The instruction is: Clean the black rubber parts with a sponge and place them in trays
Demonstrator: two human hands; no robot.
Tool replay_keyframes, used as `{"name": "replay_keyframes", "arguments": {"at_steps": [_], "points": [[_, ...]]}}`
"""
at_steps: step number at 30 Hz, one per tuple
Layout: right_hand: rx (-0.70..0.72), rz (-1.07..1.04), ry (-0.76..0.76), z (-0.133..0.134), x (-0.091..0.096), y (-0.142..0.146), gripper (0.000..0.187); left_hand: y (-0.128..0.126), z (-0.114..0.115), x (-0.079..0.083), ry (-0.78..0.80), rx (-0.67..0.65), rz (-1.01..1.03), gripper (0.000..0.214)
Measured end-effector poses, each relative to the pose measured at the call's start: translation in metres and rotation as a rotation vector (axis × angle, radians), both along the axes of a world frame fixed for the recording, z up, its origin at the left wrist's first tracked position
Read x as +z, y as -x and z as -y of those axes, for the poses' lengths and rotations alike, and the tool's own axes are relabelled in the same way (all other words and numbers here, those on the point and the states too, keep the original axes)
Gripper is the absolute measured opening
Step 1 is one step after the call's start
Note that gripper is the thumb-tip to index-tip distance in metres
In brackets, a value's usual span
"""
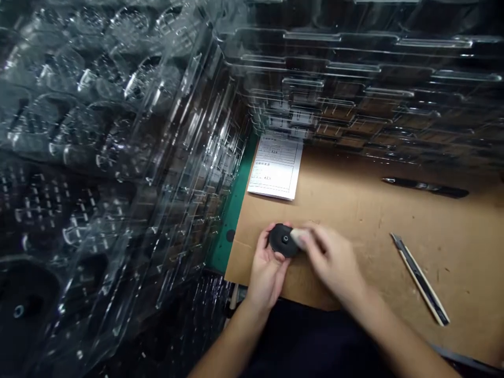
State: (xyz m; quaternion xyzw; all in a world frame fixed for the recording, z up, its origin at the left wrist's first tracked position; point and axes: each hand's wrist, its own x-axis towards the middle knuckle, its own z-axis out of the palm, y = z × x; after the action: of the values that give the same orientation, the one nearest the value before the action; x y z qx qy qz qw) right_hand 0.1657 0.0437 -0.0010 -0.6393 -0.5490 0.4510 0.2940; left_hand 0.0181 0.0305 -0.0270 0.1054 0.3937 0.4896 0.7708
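My left hand (268,270) grips a round black disc-shaped part (280,242) by its rim, above the cardboard near its front edge. A small ring-like hub shows at the disc's middle. My right hand (328,252), a little blurred, pinches a small whitish piece (299,236) against the disc's right side. What that piece is made of, I cannot make out. Off to the right of my hands lies a utility knife (420,278) with a pale handle, and a black pen (425,187) rests farther back.
Cardboard (346,210) covers the work surface, with a green mat (220,252) showing along its left edge. A printed paper sheet (275,168) lies at the back. Tall stacks of clear plastic trays (177,157) wall in the left side, and more trays (354,89) stand behind.
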Motion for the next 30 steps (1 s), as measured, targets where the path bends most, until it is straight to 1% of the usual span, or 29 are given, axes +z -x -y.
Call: {"name": "replay_keyframes", "arguments": {"at_steps": [3,6,10,12,14,18,22,26,28,30], "points": [[0.086,0.02,-0.052,0.004,0.0,0.01,0.019,0.0,0.001,-0.001,0.008,-0.012,0.011,0.052],[0.052,0.086,-0.072,0.007,0.002,0.011,0.017,0.0,0.001,-0.003,0.0,0.019,0.009,0.053],[0.102,0.036,-0.014,0.008,0.005,0.009,0.016,0.0,0.0,-0.004,0.025,-0.008,0.05,0.048],[0.075,0.079,-0.003,0.006,0.005,0.008,0.015,0.001,0.0,-0.004,0.006,-0.008,0.035,0.048],[0.036,0.14,-0.034,0.006,0.005,0.008,0.015,0.001,-0.001,-0.003,-0.004,-0.001,0.02,0.049],[0.1,0.097,-0.067,0.007,0.007,0.011,0.016,0.001,-0.001,-0.001,0.026,-0.029,0.044,0.046],[0.036,0.178,-0.102,0.009,0.005,0.012,0.016,0.001,-0.001,-0.001,-0.008,0.0,0.019,0.047],[0.097,0.113,-0.136,0.008,0.003,0.007,0.016,0.002,-0.003,-0.002,-0.005,-0.036,0.064,0.047],[0.05,0.147,-0.123,0.001,0.005,0.0,0.015,0.003,-0.005,0.0,-0.003,-0.05,0.074,0.049],[-0.04,0.198,-0.134,-0.004,0.011,-0.004,0.017,0.004,-0.005,0.005,0.017,-0.056,0.076,0.052]]}}
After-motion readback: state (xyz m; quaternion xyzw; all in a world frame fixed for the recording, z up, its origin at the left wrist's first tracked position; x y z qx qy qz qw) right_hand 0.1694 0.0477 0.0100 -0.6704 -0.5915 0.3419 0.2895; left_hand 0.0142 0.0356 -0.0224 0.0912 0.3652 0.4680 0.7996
